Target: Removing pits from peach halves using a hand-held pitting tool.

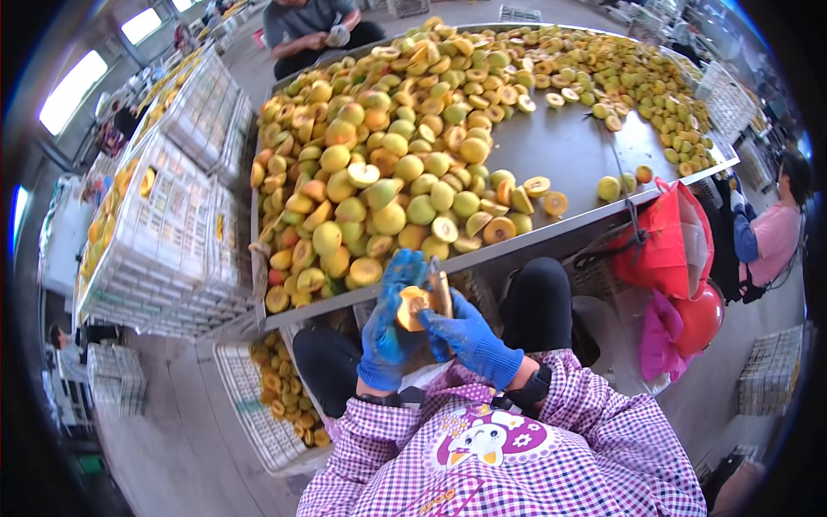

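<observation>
My left hand [386,337], in a blue work glove, holds a halved yellow peach [407,310] with its cut face up and a brown hollow at the centre. In my right hand [477,341], also blue-gloved, is a slim metal hand tool [441,289]; its working end cannot be made out. The right fingers reach the edge of the peach half. Just beyond both hands, a large heap of whole and halved yellow peaches [387,194] covers much of a metal-topped table [549,148]. Several halves near the front rim lie cut side up.
White plastic crates [161,239] of fruit stand stacked at the left. A crate of peach halves [242,388] sits on the floor by my left leg. A red bag [672,239] hangs at the table's front edge. One person [310,32] sits across, another [775,239] at the right.
</observation>
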A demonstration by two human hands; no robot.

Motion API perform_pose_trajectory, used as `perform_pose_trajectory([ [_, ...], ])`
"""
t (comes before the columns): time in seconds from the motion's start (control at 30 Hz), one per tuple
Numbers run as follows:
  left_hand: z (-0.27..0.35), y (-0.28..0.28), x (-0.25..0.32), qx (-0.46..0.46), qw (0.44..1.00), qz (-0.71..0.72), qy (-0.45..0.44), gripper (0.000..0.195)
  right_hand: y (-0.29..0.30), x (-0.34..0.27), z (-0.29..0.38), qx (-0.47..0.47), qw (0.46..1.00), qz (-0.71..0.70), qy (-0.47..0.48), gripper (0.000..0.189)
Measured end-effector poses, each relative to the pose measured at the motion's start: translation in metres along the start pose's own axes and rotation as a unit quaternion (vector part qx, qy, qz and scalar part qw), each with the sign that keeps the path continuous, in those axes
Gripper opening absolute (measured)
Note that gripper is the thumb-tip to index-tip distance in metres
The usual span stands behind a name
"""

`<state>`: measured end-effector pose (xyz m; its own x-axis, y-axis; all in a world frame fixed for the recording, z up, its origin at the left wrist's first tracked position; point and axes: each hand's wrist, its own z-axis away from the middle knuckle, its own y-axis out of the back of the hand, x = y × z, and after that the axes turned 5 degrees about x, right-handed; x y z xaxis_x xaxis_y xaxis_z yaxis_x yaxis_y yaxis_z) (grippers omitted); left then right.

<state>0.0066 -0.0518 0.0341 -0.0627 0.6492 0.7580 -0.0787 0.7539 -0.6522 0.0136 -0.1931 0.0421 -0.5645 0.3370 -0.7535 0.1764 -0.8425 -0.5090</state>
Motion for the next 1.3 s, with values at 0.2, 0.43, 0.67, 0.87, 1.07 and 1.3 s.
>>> perform_pose_trajectory([
  [0.2, 0.006, 0.009, 0.002, 0.091, 0.974, 0.124, 0.166, 0.059, -0.01, 0.004, 0.009, 0.037, 0.993, 0.108, 0.032, 0.044],
  [0.43, 0.008, 0.022, 0.005, 0.2, 0.961, 0.156, 0.113, 0.06, -0.002, 0.005, 0.027, -0.038, 0.77, 0.552, 0.318, 0.044],
  [0.67, 0.01, 0.028, -0.002, 0.191, 0.967, -0.166, 0.011, 0.075, 0.003, 0.002, 0.015, -0.009, 0.78, 0.564, 0.272, 0.034],
  [0.87, 0.014, 0.034, 0.0, 0.234, 0.97, -0.057, 0.032, 0.078, 0.0, 0.001, 0.03, -0.036, 0.785, 0.571, 0.239, 0.034],
  [1.07, 0.016, 0.029, 0.002, 0.227, 0.973, -0.012, 0.049, 0.076, -0.007, 0.01, 0.032, -0.052, 0.762, 0.606, 0.224, 0.033],
  [1.3, 0.019, 0.028, 0.002, 0.264, 0.961, -0.081, 0.025, 0.078, -0.004, 0.016, 0.029, -0.042, 0.765, 0.603, 0.225, 0.034],
])
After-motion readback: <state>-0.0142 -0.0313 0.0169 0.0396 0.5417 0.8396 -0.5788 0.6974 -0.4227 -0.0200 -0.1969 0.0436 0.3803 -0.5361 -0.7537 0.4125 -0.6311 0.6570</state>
